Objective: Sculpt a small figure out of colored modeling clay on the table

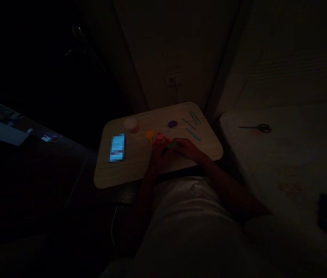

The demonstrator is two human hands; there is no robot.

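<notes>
Left fingers [159, 150] and right fingers [179, 141] around green piece [171, 145], beside red pieces [160, 136].

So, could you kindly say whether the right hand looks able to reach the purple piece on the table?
Probably yes: the purple piece lies just beyond the right hand, with nothing visible blocking the way, though that hand seems occupied with a green piece.
</notes>
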